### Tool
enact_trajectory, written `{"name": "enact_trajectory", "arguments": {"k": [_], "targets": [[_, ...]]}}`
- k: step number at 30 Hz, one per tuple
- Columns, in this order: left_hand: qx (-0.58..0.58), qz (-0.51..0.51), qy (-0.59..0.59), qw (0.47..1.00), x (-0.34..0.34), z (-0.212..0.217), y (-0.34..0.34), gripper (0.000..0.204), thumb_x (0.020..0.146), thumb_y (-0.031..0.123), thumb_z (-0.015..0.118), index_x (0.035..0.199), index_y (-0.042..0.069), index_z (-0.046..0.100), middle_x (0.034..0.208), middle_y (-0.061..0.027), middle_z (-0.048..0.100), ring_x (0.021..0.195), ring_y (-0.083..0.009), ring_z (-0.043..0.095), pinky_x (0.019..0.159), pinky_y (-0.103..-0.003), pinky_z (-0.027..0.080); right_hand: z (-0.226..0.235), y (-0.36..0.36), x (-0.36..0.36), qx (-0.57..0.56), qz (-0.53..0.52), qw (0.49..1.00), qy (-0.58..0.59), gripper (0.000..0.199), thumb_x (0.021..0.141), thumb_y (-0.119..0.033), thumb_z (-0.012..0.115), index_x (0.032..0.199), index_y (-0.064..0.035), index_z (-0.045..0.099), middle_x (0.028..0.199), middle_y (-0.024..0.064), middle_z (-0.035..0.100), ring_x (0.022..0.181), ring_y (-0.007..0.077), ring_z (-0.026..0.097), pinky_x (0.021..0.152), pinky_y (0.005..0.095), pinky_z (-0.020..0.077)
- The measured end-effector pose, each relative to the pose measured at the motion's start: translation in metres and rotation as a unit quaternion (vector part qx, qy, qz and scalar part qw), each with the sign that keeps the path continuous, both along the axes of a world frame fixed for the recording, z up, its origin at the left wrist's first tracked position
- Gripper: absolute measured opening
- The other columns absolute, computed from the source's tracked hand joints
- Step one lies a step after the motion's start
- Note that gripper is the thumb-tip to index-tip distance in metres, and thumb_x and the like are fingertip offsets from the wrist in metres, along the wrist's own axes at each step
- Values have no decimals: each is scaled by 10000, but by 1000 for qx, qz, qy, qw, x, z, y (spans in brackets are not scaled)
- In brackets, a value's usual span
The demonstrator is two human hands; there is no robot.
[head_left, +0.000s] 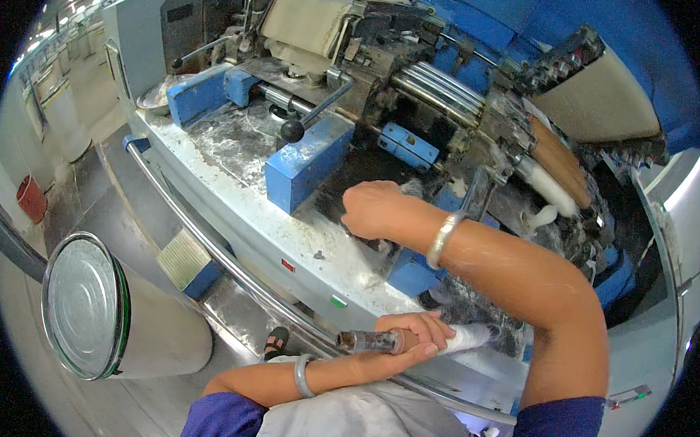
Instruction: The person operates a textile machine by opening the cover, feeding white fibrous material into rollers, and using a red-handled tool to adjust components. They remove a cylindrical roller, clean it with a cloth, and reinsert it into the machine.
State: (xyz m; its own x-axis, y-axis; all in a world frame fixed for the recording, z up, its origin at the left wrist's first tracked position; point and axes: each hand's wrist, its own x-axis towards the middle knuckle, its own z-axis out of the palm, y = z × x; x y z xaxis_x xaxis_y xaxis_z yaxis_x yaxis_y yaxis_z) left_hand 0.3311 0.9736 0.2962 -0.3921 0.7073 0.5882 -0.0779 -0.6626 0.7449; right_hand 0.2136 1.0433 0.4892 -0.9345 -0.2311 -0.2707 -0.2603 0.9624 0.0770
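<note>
My left hand [415, 333], with a pale bangle at the wrist, wraps round a short thick rod [362, 342] in front of my apron. The rod has a dull, worn end on the left and a brown section beside my fingers. White fibre [469, 338] covers its other end. Over the open bed of a textile machine, my right hand [373, 209] is closed in a fist, knuckles toward the blue block [305, 165]. Whatever it may hold is hidden. A metal bangle sits on that wrist.
Lint coats the machine's pale ledge [332, 253]. A lever with a black ball knob [292, 130] juts near the blue block. Metal rollers [440, 93] lie beyond. A curved rail [199, 230] runs along the front; a tall lidded can [84, 307] stands left.
</note>
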Motion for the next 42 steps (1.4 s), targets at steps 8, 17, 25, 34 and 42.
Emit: {"name": "enact_trajectory", "arguments": {"k": [8,17,25,34,42], "targets": [[23,-50,-36,998,-7,7,-5,105,835,92,660,815,80,557,882,-75,639,1018,-235,601,1052,-454,277,-55,18,-35,-53,-12,997,59,164,720,-86,606,843,-9,682,895,209,657,848,361,640,743,430,512],[103,-127,-84,983,-17,53,13,111,826,48,661,791,55,555,829,-92,631,910,-229,604,940,-412,391,40,70,66,-378,51,891,245,76,765,-70,573,763,-32,508,653,55,549,594,165,554,526,312,438],[-130,-166,-59,976,-23,163,86,223,810,177,702,744,70,518,705,-70,604,690,-184,624,695,-325,489,21,96,308,-705,-228,530,413,219,823,-160,563,868,-105,356,560,-21,374,437,66,343,373,242,244],[-315,-311,128,888,-6,220,186,259,770,267,740,834,99,554,774,-64,654,784,-174,649,752,-292,487,-44,82,363,-231,-393,791,408,103,915,-106,531,937,-9,557,673,59,517,555,119,473,524,264,392],[-253,-342,112,898,-3,207,201,246,778,253,717,853,85,554,747,-61,618,748,-167,617,744,-291,475,-30,83,305,-341,-361,688,529,105,930,-102,526,943,-1,554,746,85,596,575,105,493,527,256,396]]}}
